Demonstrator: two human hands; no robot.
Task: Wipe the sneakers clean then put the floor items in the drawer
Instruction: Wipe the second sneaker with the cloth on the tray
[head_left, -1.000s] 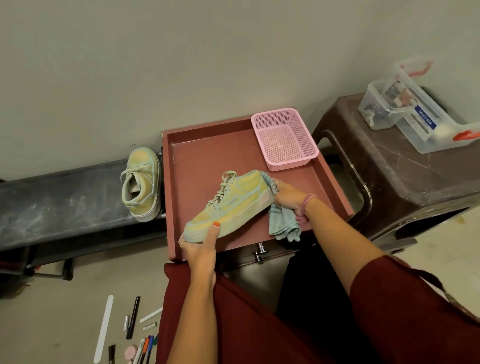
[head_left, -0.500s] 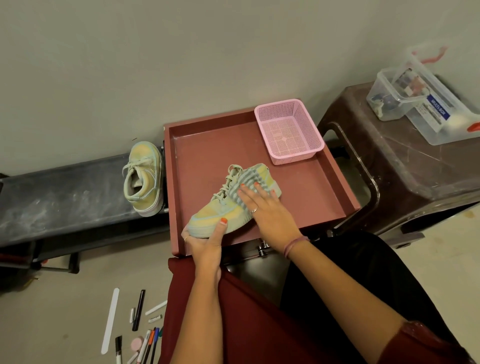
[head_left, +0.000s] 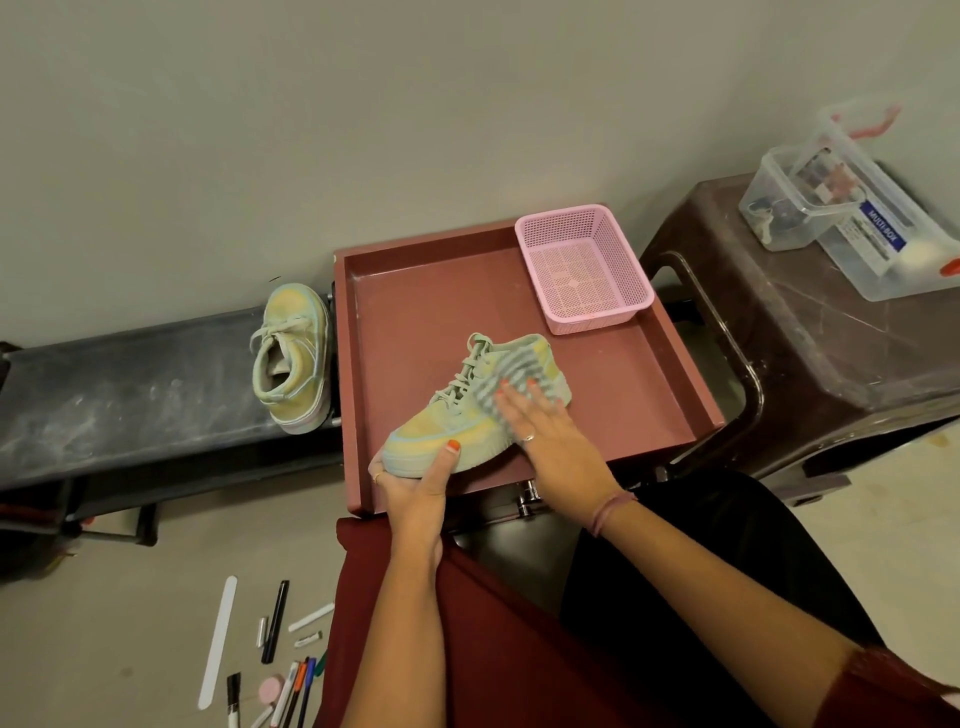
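Your left hand (head_left: 415, 483) grips 1 of 2 pastel canvas sneakers (head_left: 447, 426), your flat right hand (head_left: 545, 441) pressing 1 striped cloth (head_left: 511, 366) on it.

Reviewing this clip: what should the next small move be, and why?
Probably drag the striped cloth toward the toe: the right hand presses it flat on the sneaker near the heel, the left hand grips the toe, and the front looks uncovered.

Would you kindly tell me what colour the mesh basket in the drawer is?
Pink; the basket shows clearly in the head view.
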